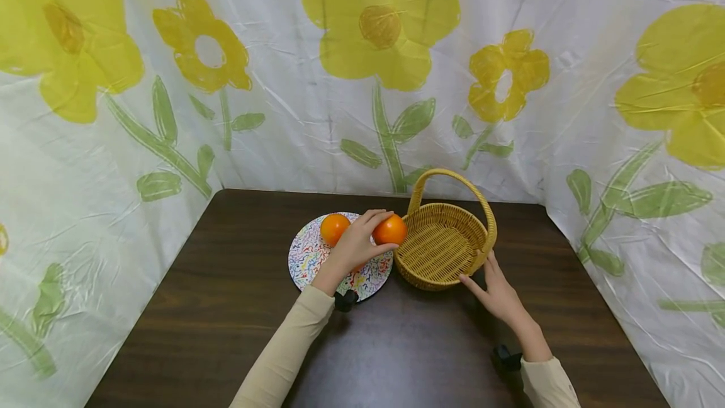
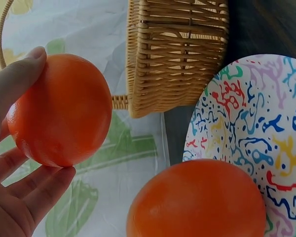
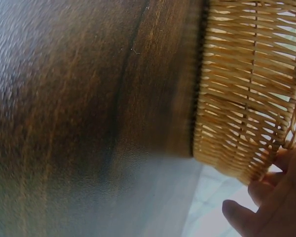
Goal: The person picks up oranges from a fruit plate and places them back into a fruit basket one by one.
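My left hand (image 1: 357,242) grips a glossy, smooth orange (image 1: 391,230) between thumb and fingers, raised beside the left rim of a wicker basket (image 1: 438,279). Below that hand lies a round plate (image 1: 306,260) with a colourful squiggle pattern. On it sits another orange (image 1: 335,229), and a sliver of a further orange (image 1: 359,267) shows past the wrist. In the left wrist view, the held orange (image 2: 64,111) rests against the fingertips. My right hand (image 1: 498,291) holds the basket's right side near the handle base, thumb toward the front. Nothing lies inside the basket.
A dark wooden table (image 1: 238,307) carries everything. The basket's tall arched handle (image 1: 453,174) stands upright over its opening. A white curtain (image 1: 283,112) with yellow flowers hangs behind the table and along both sides.
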`<state>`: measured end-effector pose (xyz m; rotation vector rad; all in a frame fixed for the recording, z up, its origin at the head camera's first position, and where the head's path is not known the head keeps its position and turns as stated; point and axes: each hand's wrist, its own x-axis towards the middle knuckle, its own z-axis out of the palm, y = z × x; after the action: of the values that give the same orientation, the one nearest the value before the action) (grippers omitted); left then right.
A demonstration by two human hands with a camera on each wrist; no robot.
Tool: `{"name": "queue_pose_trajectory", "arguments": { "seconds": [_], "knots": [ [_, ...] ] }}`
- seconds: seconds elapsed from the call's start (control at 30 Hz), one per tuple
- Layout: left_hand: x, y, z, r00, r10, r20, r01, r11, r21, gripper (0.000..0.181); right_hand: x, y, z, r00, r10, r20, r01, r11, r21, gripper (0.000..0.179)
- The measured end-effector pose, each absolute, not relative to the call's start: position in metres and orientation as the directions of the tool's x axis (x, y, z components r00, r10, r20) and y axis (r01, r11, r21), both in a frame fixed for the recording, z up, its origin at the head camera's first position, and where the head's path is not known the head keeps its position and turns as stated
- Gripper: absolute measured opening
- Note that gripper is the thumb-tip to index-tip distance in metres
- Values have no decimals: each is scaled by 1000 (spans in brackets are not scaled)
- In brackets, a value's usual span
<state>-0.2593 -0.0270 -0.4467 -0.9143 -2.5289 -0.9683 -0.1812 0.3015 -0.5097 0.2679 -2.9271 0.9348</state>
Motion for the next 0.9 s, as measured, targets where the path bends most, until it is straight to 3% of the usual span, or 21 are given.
{"name": "queue_pose_trajectory", "arguments": {
  "seconds": [0.9],
  "knots": [
    [-277,-2,-443,-743,531,408,669,585,458,68,-181,301,-510,-984,-147,96,-176,816,-551,83]
  ]
}}
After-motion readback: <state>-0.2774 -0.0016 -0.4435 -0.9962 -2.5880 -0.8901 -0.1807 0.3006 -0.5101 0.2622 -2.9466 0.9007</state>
